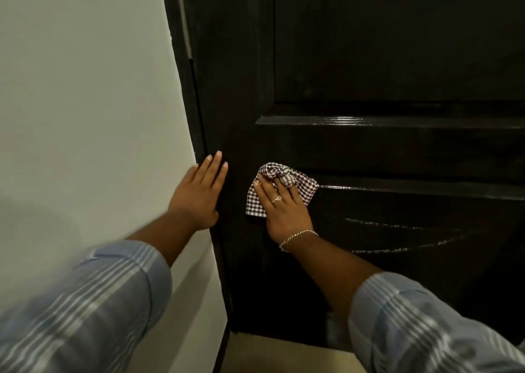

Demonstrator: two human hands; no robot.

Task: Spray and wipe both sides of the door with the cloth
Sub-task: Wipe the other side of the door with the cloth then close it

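right hand (279, 208) flat, fingers spread, pressing checked cloth (287, 185) against dark door (397, 151) at the lower panel's left edge; left hand (199, 193) open, holding nothing, palm on door frame (196, 111) beside white wall (85, 102). wet streaks on panel right of cloth.

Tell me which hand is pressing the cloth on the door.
The right hand, with a ring and bracelet, presses the checked brown-and-white cloth flat on the dark wooden door. The left hand is bare, at the door's edge.
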